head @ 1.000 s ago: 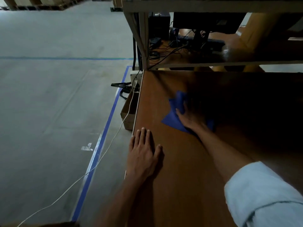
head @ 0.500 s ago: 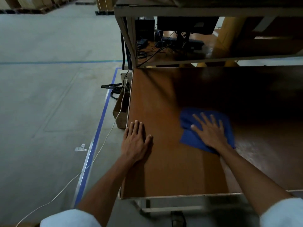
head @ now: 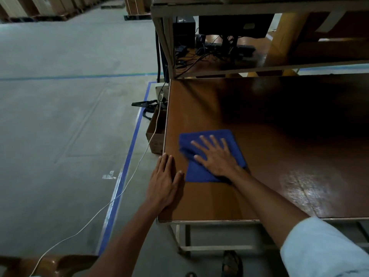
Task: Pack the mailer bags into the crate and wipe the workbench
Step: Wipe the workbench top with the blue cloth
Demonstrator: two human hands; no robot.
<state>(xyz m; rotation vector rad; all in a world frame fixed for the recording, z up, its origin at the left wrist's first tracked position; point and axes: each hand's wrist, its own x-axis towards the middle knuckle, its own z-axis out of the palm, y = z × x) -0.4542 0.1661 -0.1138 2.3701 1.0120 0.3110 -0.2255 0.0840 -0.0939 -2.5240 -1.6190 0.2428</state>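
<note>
The right hand (head: pixel 217 156), fingers spread flat on the blue cloth (head: pixel 209 156), has swept it leftward toward the bench (head: pixel 279 146) edge at frame centre, beside the flat, bracing left hand (head: pixel 163 182), suggesting wiping is underway

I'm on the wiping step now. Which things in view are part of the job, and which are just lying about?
Part of the job:
- blue cloth, flat under the right hand
- workbench top
- left hand, braced flat at the bench's left edge

Just lying about:
- cardboard box on the floor beside the bench
- white cable across the floor
- monitor and cables on the back shelf

No mailer bags or crate in view.
</note>
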